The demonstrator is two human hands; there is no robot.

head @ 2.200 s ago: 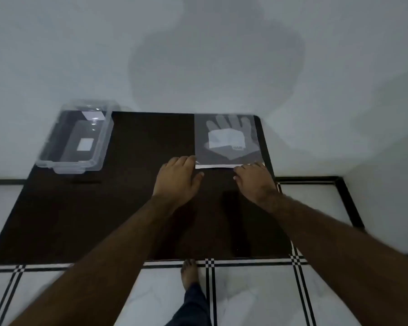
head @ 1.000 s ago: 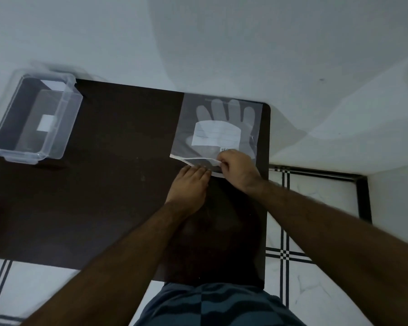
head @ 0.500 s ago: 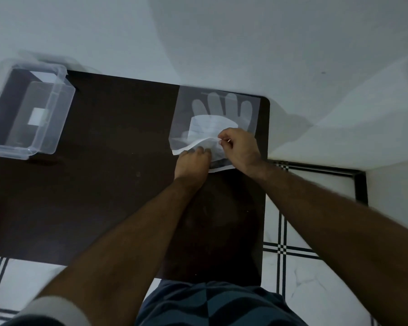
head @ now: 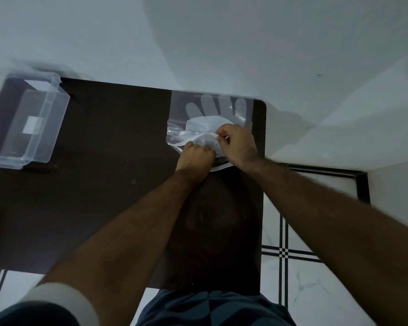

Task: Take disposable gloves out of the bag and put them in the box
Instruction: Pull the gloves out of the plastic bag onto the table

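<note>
A clear plastic bag (head: 212,109) with a white hand print lies at the far right corner of the dark table (head: 108,161). Thin disposable gloves (head: 206,124) show as a pale wad inside it. My right hand (head: 237,144) pinches the upper lip of the bag's mouth and lifts it. My left hand (head: 194,156) is curled at the opening, its fingertips tucked into the mouth; what they grip is hidden. An open clear plastic box (head: 24,121) stands at the far left corner, well away from both hands.
A white wall runs along the table's far edge and on the right. White floor tiles with black lines (head: 285,252) lie to the right of the table and below it. My dark patterned clothing (head: 212,309) fills the bottom edge.
The bag's mouth has been pulled open and lifted by my right hand. My left hand went from flat on the table to fingers tucked into the opening. The camera moved closer over the table.
</note>
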